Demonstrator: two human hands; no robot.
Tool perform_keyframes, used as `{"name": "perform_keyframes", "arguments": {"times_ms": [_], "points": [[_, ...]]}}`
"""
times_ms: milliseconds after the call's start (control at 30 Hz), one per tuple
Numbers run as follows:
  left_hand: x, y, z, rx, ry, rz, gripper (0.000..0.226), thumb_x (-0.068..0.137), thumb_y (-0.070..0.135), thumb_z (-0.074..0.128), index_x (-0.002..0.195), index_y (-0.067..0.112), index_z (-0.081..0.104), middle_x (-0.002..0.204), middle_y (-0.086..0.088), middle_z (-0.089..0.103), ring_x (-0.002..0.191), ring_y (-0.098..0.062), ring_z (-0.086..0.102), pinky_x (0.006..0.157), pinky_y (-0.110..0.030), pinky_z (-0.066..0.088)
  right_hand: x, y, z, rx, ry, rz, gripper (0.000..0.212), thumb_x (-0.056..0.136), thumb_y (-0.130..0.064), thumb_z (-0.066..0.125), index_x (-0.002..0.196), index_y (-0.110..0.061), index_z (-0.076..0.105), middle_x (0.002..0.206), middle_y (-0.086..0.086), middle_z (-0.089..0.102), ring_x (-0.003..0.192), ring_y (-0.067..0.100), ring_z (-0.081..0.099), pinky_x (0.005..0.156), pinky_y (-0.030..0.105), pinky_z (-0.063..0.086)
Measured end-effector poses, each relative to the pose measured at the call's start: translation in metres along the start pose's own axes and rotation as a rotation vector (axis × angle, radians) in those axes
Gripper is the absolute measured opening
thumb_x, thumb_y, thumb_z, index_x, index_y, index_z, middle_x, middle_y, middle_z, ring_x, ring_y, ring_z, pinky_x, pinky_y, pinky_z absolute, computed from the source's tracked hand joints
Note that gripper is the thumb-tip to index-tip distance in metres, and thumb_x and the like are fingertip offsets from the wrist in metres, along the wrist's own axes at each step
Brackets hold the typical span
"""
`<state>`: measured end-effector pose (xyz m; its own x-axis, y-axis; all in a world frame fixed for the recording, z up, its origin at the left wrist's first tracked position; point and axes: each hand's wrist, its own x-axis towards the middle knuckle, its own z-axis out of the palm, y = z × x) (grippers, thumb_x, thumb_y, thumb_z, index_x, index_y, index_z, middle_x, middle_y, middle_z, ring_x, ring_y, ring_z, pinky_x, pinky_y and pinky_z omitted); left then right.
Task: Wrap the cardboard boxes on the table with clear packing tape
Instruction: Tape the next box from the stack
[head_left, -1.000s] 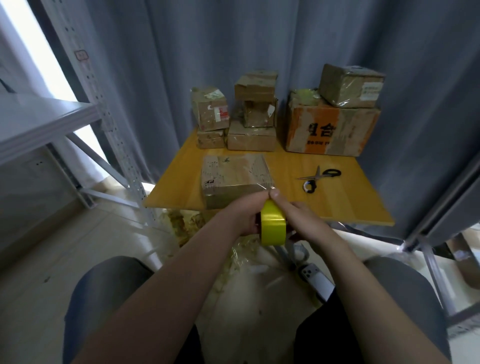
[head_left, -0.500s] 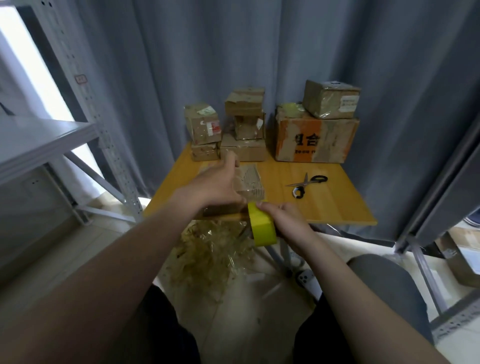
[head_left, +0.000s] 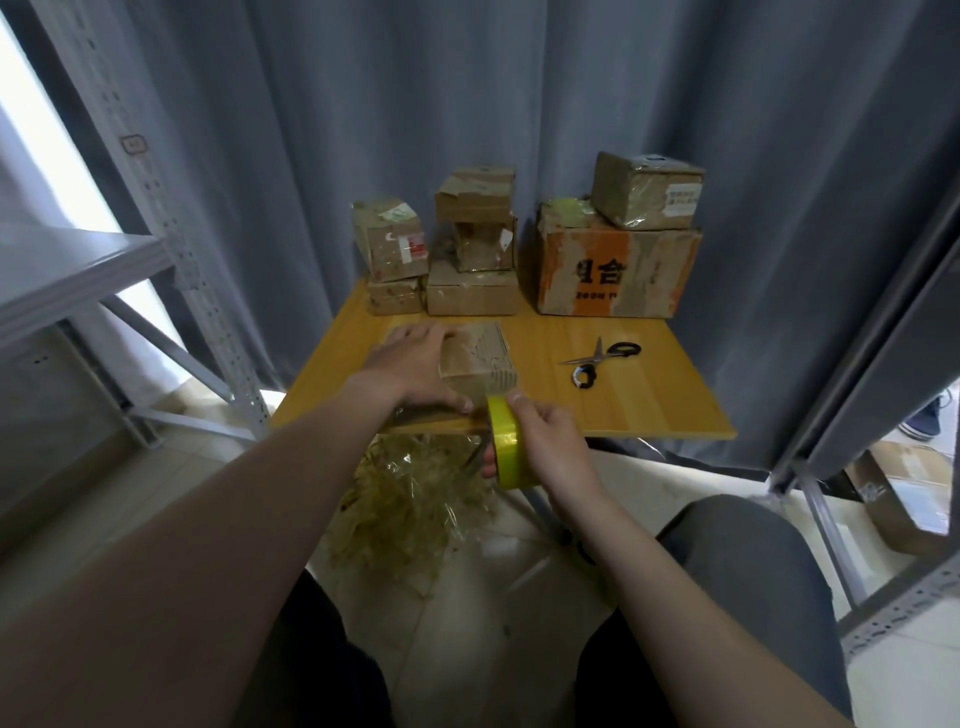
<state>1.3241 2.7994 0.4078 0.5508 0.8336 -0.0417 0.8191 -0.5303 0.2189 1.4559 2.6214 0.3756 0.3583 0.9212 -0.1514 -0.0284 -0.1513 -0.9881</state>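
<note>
Yellow tape roll (head_left: 508, 441). Brown cardboard boxes (head_left: 475, 249) — biggest box (head_left: 613, 273) orange with black characters. Honey-coloured wood-grain table (head_left: 649, 395), black-handled scissors (head_left: 600, 358), blue-grey curtain (head_left: 467, 104) — grey shelving (head_left: 78, 265).

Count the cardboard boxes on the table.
8 brown cardboard boxes: two stacked back left, three back centre, two back right, one under the left hand. More may hide behind.

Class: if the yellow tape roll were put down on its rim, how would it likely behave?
The tape roll is round, so it would probably roll. Its glossy band looks smooth, likely slippery. The right hand holds it alone, so probably light.
</note>
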Motion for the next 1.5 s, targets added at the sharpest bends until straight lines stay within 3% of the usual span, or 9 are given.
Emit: {"name": "perform_keyframes", "arguments": {"times_ms": [233,367,533,767,900,1000,1133,1333,1500], "points": [[0.006,-0.002,-0.002,0.020,-0.040,0.026,0.123,0.052,0.079,0.083,0.152,0.038,0.025,0.164,0.003,0.029,0.151,-0.027,0.024,0.113,-0.059,0.037,-0.004,0.045,0.003,-0.076,0.028,0.124,0.051,0.107,-0.047,0.047,0.101,0.001,0.065,0.077,0.023,0.075,0.069,0.043,0.075,0.077,0.060,0.062],[0.008,-0.005,-0.004,-0.023,-0.051,0.038,0.121,0.051,0.078,0.084,0.150,0.037,0.029,0.162,0.003,0.034,0.148,-0.027,0.031,0.113,-0.059,0.039,-0.007,0.051,0.006,-0.104,0.023,0.154,0.047,0.109,-0.049,0.041,0.105,-0.008,0.063,0.076,0.018,0.076,0.068,0.035,0.076,0.069,0.038,0.064],[0.010,0.002,-0.016,-0.017,-0.082,0.033,0.119,0.051,0.077,0.085,0.150,0.033,0.037,0.157,0.003,0.043,0.142,-0.030,0.037,0.110,-0.052,0.041,-0.016,0.055,0.006,0.016,0.095,0.069,0.046,0.108,-0.045,0.047,0.106,-0.002,0.065,0.077,0.019,0.074,0.062,0.032,0.073,0.068,0.047,0.064],[0.006,0.008,-0.059,-0.171,-0.355,0.006,0.095,0.066,0.060,0.087,0.144,0.019,0.050,0.134,0.000,0.055,0.116,-0.020,0.057,0.095,-0.036,0.051,-0.019,0.035,0.006,0.094,0.107,-0.019,0.040,0.108,-0.037,0.051,0.107,0.001,0.064,0.071,0.020,0.070,0.059,0.035,0.068,0.059,0.044,0.060],[0.006,0.002,-0.065,-0.195,-0.425,-0.040,0.095,0.067,0.066,0.082,0.142,0.017,0.052,0.139,-0.001,0.055,0.122,-0.022,0.053,0.109,-0.039,0.046,-0.017,0.027,0.006,0.110,0.096,-0.044,0.038,0.108,-0.035,0.052,0.108,0.001,0.063,0.068,0.020,0.068,0.056,0.034,0.066,0.054,0.038,0.056],[0.008,0.000,-0.067,-0.237,-0.464,-0.081,0.086,0.079,0.063,0.075,0.146,0.017,0.049,0.144,0.001,0.052,0.130,-0.025,0.052,0.108,-0.037,0.044,-0.012,0.024,0.008,0.132,0.088,-0.067,0.035,0.107,-0.036,0.054,0.104,-0.003,0.063,0.068,0.019,0.068,0.060,0.035,0.066,0.060,0.043,0.057],[0.011,-0.002,-0.075,-0.295,-0.494,-0.081,0.090,0.072,0.071,0.070,0.145,0.021,0.051,0.140,0.000,0.057,0.126,-0.025,0.057,0.112,-0.043,0.047,-0.002,0.010,0.006,0.138,0.064,-0.080,0.029,0.107,-0.037,0.054,0.107,-0.009,0.063,0.073,0.017,0.069,0.065,0.035,0.068,0.069,0.050,0.060],[0.019,-0.010,-0.079,-0.166,-0.260,0.068,0.075,0.091,0.070,0.056,0.151,0.027,0.047,0.148,0.000,0.052,0.126,-0.019,0.050,0.099,-0.034,0.041,0.015,-0.011,0.005,0.058,0.050,-0.128,0.022,0.106,-0.035,0.056,0.111,-0.015,0.065,0.083,0.026,0.072,0.067,0.033,0.069,0.073,0.056,0.061],[0.029,0.000,-0.064,-0.102,-0.186,0.223,0.056,0.110,0.039,0.041,0.162,0.039,0.023,0.170,0.005,0.021,0.154,-0.021,0.024,0.122,-0.039,0.022,0.030,-0.028,0.005,0.003,0.034,-0.131,0.017,0.106,-0.038,0.054,0.105,-0.023,0.062,0.071,0.014,0.071,0.057,0.022,0.068,0.056,0.038,0.061]]}}
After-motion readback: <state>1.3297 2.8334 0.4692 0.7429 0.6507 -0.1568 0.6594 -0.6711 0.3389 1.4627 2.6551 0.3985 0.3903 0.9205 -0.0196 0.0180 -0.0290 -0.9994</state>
